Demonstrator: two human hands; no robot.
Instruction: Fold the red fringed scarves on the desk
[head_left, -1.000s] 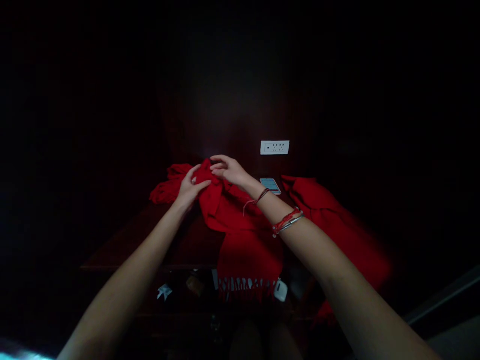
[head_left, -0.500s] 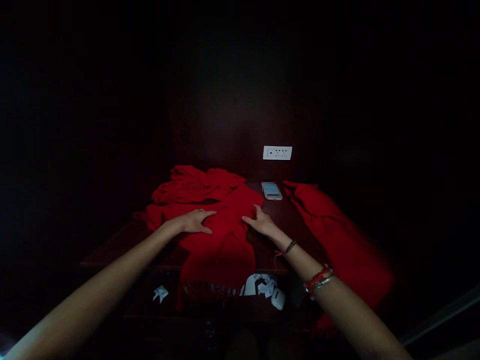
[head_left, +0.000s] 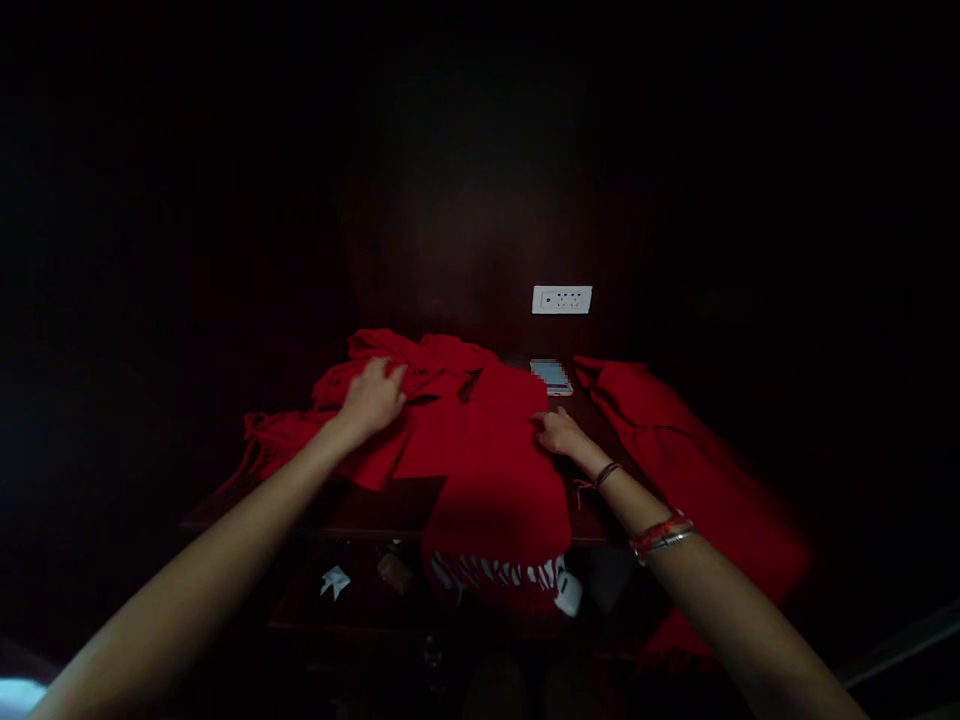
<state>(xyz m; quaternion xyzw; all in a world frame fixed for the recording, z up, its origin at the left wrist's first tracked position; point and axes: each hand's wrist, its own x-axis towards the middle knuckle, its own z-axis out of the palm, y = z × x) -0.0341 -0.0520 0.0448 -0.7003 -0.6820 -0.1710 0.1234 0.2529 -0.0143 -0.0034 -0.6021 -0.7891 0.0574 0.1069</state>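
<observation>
A red fringed cloth point(head_left: 495, 470) lies on the dark table point(head_left: 397, 508), its fringed end hanging over the front edge. My left hand point(head_left: 375, 395) is over the crumpled red cloth point(head_left: 450, 355) at the back left, fingers apart and somewhat blurred, with nothing visible in them. At the right edge of the fringed cloth, my right hand point(head_left: 561, 432) has its thumb and fingertips close together on the fabric, pinching its border. More red cloth with loose strands spreads out at the left.
A phone point(head_left: 552, 376) lies behind my right hand, below a white wall socket point(head_left: 562, 299). Another red cloth point(head_left: 675, 450) drapes down at the right. Under the tabletop are a white case point(head_left: 568, 594) and a pale crumpled piece point(head_left: 334, 581).
The fringed cloth is flatter and wider, its hanging end shifted right. My left hand has moved up and back. My right hand has moved slightly right, its fingers closing. The view has shifted a little.
</observation>
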